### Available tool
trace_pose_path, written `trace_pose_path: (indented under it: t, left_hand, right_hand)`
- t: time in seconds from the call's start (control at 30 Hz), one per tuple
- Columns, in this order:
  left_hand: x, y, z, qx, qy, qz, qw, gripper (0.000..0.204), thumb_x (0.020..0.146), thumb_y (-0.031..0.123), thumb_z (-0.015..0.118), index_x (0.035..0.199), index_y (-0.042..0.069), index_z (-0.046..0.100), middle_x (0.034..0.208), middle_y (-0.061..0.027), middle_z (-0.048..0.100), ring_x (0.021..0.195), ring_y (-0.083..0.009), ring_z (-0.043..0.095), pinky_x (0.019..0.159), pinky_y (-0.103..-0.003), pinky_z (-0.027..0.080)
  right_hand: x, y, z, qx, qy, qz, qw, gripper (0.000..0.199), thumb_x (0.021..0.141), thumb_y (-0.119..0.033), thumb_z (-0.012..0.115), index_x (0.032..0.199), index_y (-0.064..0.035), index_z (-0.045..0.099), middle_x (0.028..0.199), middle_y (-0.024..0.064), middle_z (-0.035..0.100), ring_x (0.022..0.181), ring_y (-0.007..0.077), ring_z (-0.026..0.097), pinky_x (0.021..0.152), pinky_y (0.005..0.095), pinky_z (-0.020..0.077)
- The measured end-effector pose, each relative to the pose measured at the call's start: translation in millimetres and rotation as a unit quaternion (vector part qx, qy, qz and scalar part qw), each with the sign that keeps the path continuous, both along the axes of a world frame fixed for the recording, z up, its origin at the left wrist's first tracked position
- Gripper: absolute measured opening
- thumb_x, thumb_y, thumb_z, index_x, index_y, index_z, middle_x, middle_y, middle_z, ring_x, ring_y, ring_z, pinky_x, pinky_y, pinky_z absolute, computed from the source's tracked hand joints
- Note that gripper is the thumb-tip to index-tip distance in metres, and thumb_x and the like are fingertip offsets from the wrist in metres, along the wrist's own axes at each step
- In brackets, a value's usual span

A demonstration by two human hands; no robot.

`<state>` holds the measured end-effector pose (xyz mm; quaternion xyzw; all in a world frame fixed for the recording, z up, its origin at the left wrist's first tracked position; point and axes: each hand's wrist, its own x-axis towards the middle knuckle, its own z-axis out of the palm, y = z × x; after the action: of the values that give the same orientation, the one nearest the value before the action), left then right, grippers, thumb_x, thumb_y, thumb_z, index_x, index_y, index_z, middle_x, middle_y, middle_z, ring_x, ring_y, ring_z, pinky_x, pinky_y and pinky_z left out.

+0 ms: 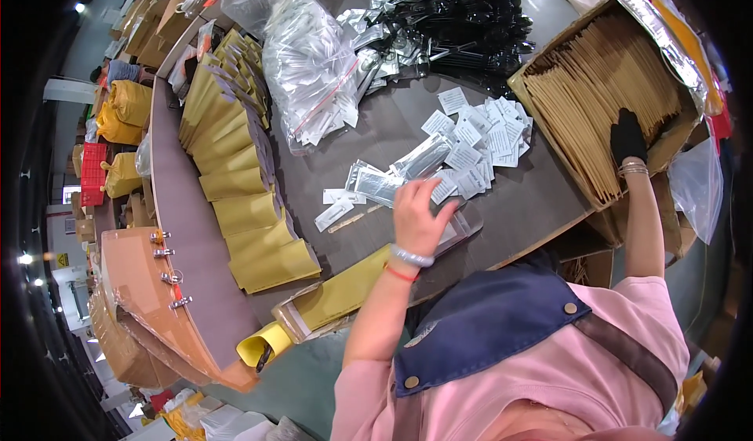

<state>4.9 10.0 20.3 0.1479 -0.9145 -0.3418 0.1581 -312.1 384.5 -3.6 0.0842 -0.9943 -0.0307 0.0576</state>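
My left hand (420, 215), bare with a bracelet at the wrist, hovers with fingers apart over the table. Just beyond its fingertips lie flat silver packets (380, 184) and small white printed cards (490, 135). Below this hand a yellow-brown envelope (341, 296) lies lengthwise along the table's near edge, beside a clear plastic piece (464, 229). My right hand (628, 137), in a black glove, reaches into a cardboard box (563, 170) and touches the tightly packed kraft envelopes (600, 80). Its fingers are too dark to tell whether they grip one.
Overlapping yellow-brown envelopes (255, 213) line the table's left side. At the back are a clear bag of silver packets (310, 64) and a heap of black-wrapped items (471, 25). A yellow loop (264, 345) sticks out at the near left corner. Metal clips (169, 278) hold cardboard there.
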Motion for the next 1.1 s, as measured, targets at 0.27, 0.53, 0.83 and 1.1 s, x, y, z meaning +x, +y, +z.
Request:
trace_pose_path:
  t: [0.27, 0.53, 0.83, 1.1]
  left_hand:
    - [-73, 5, -23, -0.067, -0.052, 0.061, 0.995, 0.045, 0.066, 0.023, 0.081, 0.105, 0.009, 0.064, 0.105, -0.0111, 0.054, 0.096, -0.0317, 0.051, 0.083, -0.042, 0.044]
    - [-80, 6, -29, -0.031, 0.003, 0.067, 0.997, 0.03, 0.069, 0.017, 0.079, 0.094, 0.009, 0.066, 0.078, -0.0071, 0.063, 0.075, -0.026, 0.059, 0.078, -0.039, 0.047]
    - [-51, -29, 4, 0.351, 0.103, 0.137, 0.92, 0.014, 0.081, 0.01, 0.072, 0.085, -0.002, 0.066, 0.073, -0.0044, 0.067, 0.065, -0.0094, 0.06, 0.061, -0.025, 0.048]
    - [66, -8, 1, -0.083, -0.121, 0.005, 0.989, 0.027, 0.07, 0.016, 0.077, 0.095, 0.012, 0.07, 0.093, -0.0023, 0.064, 0.086, -0.021, 0.058, 0.076, -0.037, 0.043]
  right_hand:
    - [41, -149, 62, -0.426, -0.024, 0.187, 0.885, 0.025, 0.092, -0.001, 0.048, 0.116, -0.0011, 0.059, 0.109, 0.0155, 0.059, 0.102, 0.0312, 0.058, 0.09, 0.0352, 0.0449]
    - [39, -345, 45, -0.198, -0.117, 0.321, 0.919, 0.047, 0.078, -0.039, 0.072, 0.115, -0.0128, 0.059, 0.106, 0.0153, 0.065, 0.097, 0.0354, 0.064, 0.08, 0.0451, 0.0522]
    - [39, -380, 44, -0.09, -0.144, 0.237, 0.957, 0.044, 0.075, -0.046, 0.071, 0.104, -0.0146, 0.065, 0.099, 0.0139, 0.069, 0.096, 0.0338, 0.065, 0.083, 0.0431, 0.0524]
    - [16, -347, 69, -0.255, -0.044, 0.247, 0.934, 0.026, 0.08, -0.037, 0.066, 0.098, -0.0192, 0.071, 0.088, 0.0128, 0.069, 0.084, 0.0321, 0.067, 0.076, 0.0408, 0.0524]
